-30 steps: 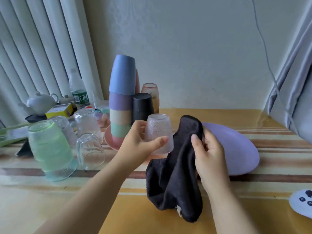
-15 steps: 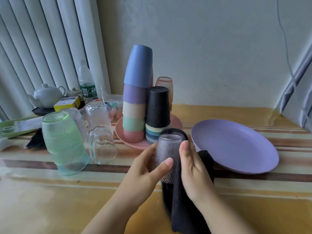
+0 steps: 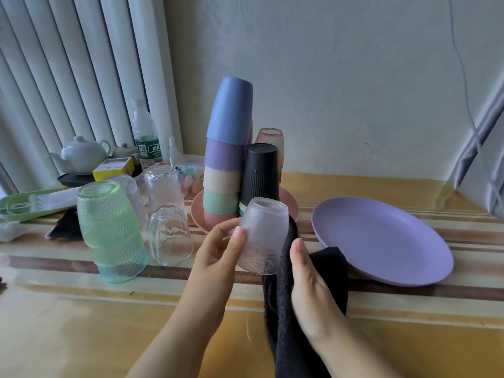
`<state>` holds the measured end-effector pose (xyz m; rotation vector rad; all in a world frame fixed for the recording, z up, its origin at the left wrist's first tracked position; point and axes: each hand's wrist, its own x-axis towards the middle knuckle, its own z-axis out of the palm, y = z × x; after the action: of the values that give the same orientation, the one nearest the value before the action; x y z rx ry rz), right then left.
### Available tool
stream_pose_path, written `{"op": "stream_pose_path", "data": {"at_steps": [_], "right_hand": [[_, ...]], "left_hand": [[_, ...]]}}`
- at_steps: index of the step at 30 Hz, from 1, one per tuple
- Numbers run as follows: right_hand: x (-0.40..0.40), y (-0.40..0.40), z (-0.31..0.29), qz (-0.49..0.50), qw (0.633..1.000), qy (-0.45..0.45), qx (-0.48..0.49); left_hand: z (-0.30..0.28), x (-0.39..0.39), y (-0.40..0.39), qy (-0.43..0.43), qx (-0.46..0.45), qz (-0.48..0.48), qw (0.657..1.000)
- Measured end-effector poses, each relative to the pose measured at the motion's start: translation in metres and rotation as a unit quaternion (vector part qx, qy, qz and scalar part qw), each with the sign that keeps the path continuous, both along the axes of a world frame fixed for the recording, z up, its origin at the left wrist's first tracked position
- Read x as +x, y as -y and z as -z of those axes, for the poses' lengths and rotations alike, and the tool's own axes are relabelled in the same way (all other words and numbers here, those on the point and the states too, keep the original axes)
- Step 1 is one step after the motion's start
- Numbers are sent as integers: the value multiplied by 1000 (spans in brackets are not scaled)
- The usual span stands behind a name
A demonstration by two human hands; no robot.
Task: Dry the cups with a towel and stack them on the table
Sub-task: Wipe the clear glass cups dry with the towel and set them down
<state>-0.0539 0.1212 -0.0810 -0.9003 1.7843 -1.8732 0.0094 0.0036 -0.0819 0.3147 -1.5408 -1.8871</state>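
Observation:
My left hand (image 3: 218, 252) grips a clear textured glass cup (image 3: 263, 236), held upside down above the table. My right hand (image 3: 308, 285) holds a black towel (image 3: 289, 336) against the cup's right side, and the cloth hangs down toward me. Behind the cup stands a stack of upturned plastic cups (image 3: 226, 151), blue on top, on a pink plate (image 3: 197, 214). A black cup (image 3: 260, 170) stands beside that stack. To the left stand stacked green glasses (image 3: 109, 227) and clear glasses (image 3: 169, 236), all upside down.
A purple plate (image 3: 381, 241) lies on the right of the striped table (image 3: 81, 323). At the back left are a white teapot (image 3: 80, 154), a water bottle (image 3: 144, 135), a yellow box (image 3: 113, 167) and a green tray (image 3: 27, 203). Curtains hang at both sides.
The cup and towel came lower and closer to me. The towel, first bunched beside the cup, now lies against its right side under my right hand.

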Motion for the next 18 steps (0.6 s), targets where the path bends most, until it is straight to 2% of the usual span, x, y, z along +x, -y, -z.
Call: {"op": "stream_pose_path", "data": {"at_steps": [2, 5, 11, 16, 18], "right_hand": [[0, 1, 0, -3, 1000, -22, -9], [3, 5, 2, -12, 997, -69, -13], [4, 8, 8, 21, 995, -96, -31], [-9, -8, -8, 103, 994, -26, -39], [-14, -12, -10, 99, 994, 23, -42]], "left_hand": [[0, -1, -2, -2, -50, -71, 996], [-3, 2, -7, 14, -138, -84, 987], [3, 2, -7, 36, -181, 13, 983], [3, 3, -14, 62, -162, 143, 974], [2, 5, -14, 61, -124, 168, 976]]}}
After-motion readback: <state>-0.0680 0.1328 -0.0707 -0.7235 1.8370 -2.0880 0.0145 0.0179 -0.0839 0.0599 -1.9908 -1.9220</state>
